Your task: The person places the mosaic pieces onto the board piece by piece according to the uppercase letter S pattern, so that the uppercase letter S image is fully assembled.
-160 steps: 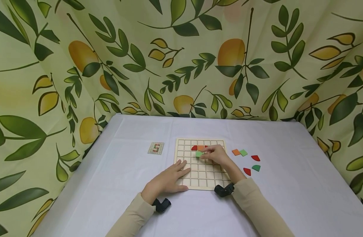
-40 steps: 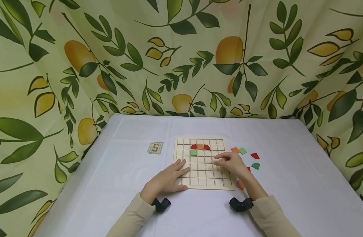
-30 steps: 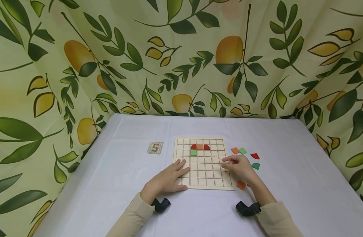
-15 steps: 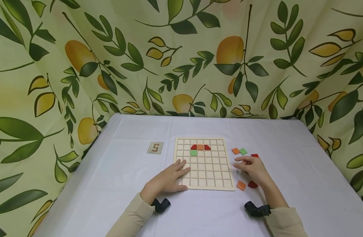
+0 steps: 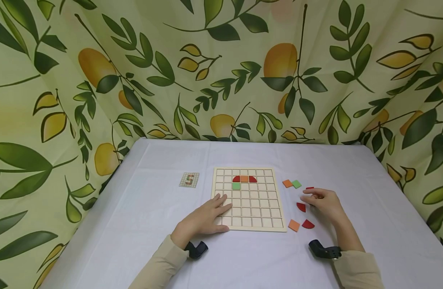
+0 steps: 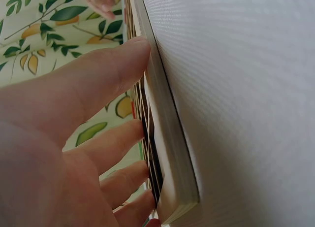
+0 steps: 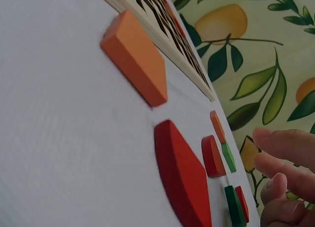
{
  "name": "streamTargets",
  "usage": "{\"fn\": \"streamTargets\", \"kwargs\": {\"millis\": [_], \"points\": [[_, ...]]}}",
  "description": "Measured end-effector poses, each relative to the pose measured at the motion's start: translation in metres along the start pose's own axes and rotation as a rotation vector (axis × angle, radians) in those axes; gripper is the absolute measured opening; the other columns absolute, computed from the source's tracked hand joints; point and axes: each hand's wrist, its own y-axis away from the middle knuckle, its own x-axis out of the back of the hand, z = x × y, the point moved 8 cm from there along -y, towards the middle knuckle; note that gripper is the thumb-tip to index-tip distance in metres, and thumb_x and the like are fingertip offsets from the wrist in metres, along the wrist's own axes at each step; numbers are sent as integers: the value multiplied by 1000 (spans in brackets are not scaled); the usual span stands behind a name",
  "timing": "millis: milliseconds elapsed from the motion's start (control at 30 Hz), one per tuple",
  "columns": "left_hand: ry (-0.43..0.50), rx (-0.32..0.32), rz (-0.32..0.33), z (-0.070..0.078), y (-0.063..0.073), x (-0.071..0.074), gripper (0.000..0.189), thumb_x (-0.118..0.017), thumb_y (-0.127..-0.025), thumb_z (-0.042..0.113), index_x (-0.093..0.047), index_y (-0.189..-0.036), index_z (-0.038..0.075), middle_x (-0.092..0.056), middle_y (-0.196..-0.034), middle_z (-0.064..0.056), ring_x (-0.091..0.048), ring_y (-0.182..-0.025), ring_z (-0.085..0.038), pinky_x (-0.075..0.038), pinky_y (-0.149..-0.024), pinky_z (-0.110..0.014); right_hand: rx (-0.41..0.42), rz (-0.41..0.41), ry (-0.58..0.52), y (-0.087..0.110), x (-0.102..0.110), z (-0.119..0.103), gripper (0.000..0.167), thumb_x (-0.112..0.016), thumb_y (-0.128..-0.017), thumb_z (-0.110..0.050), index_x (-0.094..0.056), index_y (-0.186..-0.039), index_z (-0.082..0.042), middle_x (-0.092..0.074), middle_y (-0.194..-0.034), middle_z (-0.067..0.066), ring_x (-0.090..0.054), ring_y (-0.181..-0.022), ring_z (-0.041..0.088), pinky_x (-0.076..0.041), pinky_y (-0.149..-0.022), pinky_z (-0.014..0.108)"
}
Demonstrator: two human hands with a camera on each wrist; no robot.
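Observation:
My left hand [image 5: 203,216] rests spread on the lower left of a wooden grid board [image 5: 257,226]; in the left wrist view the thumb [image 6: 113,64] touches the board's edge. Several pieces lie in the board's cells: two red quarter-circle pieces with an orange square [image 5: 244,179] between them, and a light green square [image 5: 236,186] below the left one. My right hand [image 5: 326,202] hovers right of the board with loosely bent fingers and holds nothing. Near it lie a dark green quarter-circle piece [image 7: 235,206] and a red one [image 7: 242,203], both largely hidden by the hand in the head view.
Right of the board lie another orange square [image 5: 287,183], a light green square [image 5: 296,184], a red quarter-circle [image 5: 301,207], a nearer orange square [image 5: 294,225] and a nearer red quarter-circle [image 5: 308,224]. A small pattern card [image 5: 189,180] lies left of the board on the white cloth.
The light green square, earlier at my right fingers, now lies in a cell under the left red piece. My right hand has moved right, off the board. My left hand stays put.

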Motion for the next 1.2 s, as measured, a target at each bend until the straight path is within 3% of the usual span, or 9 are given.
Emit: {"fn": "streamTargets", "kwargs": {"millis": [433,667,1000,1200], "points": [[1,-4,-5,0,-1,0,70,-64,-89,46,-39,-148,20,-23,-163,-6,-18,-153,-30,-28,-122,-48,43,-7,84,-1,16,18,49,-73,-85,-28,-63,-118,6,-45,-70,-2,-40,-72,9,-33,-56,21],[-3,-13,-8,0,0,-1,70,-64,-89,45,-39,-148,19,-24,-162,-7,-18,-152,-31,-28,-122,-49,14,-14,91,0,20,28,50,-76,-82,-27,-63,-117,7,-45,-69,-2,-40,-71,8,-32,-59,23],[8,-4,-8,2,1,0,70,-65,-88,44,-40,-148,19,-24,-162,-7,-19,-152,-31,-28,-122,-49,-55,-12,85,-1,19,36,44,-75,-81,-22,-62,-111,7,-47,-71,0,-43,-79,17,-33,-60,24],[15,0,-8,0,0,-1,70,-65,-88,44,-40,-148,19,-24,-162,-7,-18,-153,-30,-27,-122,-49,-14,-20,90,-2,16,34,40,-72,-84,-17,-63,-115,7,-49,-72,1,-43,-78,17,-35,-57,22]]}}
